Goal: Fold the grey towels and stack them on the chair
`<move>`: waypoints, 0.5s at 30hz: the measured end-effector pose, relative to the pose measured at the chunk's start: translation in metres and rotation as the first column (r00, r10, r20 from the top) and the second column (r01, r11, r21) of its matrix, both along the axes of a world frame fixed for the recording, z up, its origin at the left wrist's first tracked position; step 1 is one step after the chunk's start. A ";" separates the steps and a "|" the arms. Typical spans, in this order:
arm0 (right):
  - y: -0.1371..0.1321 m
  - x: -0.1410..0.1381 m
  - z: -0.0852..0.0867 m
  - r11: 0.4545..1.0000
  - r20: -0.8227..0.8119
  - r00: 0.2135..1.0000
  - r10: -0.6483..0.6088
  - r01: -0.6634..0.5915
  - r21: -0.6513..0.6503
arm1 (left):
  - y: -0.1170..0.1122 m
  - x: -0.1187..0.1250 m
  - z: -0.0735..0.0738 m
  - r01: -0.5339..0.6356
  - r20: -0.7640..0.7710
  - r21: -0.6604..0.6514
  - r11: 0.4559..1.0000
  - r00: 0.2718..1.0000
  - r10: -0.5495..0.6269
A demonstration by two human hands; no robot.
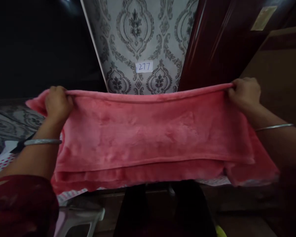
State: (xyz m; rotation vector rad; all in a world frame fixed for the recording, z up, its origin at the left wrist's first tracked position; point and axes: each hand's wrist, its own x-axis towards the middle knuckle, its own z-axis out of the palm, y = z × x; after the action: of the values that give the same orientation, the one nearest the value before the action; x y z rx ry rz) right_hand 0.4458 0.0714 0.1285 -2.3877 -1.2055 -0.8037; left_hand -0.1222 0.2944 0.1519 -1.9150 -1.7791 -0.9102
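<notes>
A pink plush blanket (148, 131) is stretched wide between my two hands, with its upper edge pulled nearly straight. My left hand (58, 101) is closed round the upper left end, and a corner of the cloth sticks out beyond it. The upper right end is gripped by my right hand (246, 90). The front layer hangs down over a lower layer of the same pink cloth, which drapes lower at the right. Most of the surface under the blanket is hidden.
Ahead is patterned wallpaper with a paper label (144, 66) reading 277. A large black panel (39, 46) stands at the left, and a dark red door or post (212, 36) at the right. A pale plastic stool (81, 217) is below left.
</notes>
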 end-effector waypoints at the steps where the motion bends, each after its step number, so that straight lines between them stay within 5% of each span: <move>1: 0.009 0.004 -0.009 0.999 -0.008 1.000 0.004 -0.004 -0.033 | 0.006 0.002 -0.008 0.014 -0.035 -0.033 0.999 0.999 -0.015; 7: 0.052 0.028 -0.055 0.992 -0.022 1.000 0.012 -0.015 -0.124 | 0.040 0.014 -0.046 -0.003 -0.128 -0.171 0.985 0.992 -0.019; 15: 0.106 0.067 -0.080 0.986 -0.059 0.998 -0.018 0.008 -0.166 | 0.102 0.035 -0.072 0.028 -0.049 -0.169 0.985 0.998 -0.037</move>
State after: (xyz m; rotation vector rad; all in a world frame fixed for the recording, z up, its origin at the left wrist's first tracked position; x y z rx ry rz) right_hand 0.5125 0.1773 0.0483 -2.5348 -1.2788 -0.6538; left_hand -0.0873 0.3964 0.0797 -2.0567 -1.8517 -0.7342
